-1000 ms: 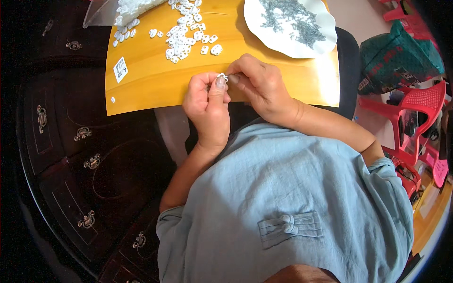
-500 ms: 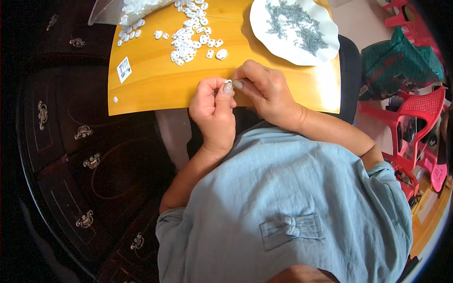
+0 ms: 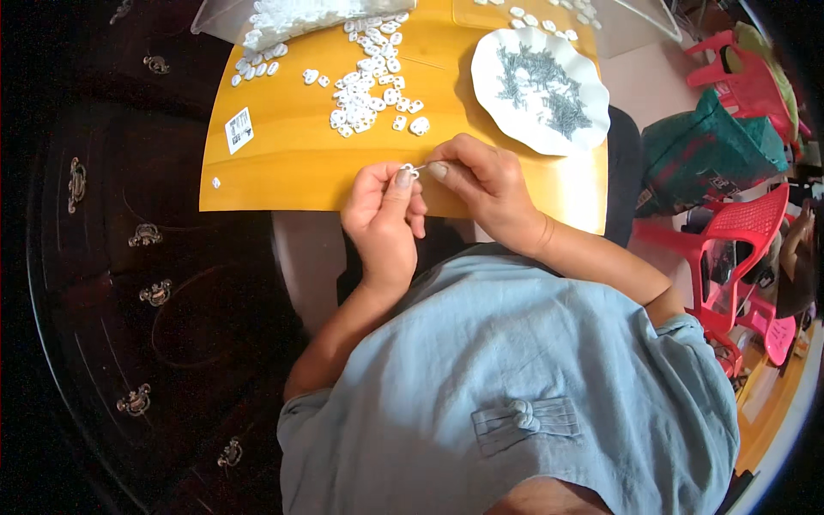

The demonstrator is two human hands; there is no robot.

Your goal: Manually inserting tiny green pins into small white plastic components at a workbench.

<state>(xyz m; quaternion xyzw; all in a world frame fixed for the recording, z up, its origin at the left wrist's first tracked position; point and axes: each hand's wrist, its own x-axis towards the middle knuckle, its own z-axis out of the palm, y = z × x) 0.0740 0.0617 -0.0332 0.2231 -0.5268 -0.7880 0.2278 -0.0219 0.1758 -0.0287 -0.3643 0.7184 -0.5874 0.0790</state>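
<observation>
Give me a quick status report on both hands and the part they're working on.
Left hand and right hand both pinching one small white plastic piece over the yellow board. Loose white pieces and plate of small metal pins beyond. Nothing in the way.

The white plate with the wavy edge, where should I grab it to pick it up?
Grip the white plate by its wavy rim on the near, bare side, coming from the person's right. The grey pins heap in its middle, so keep it level.
</observation>
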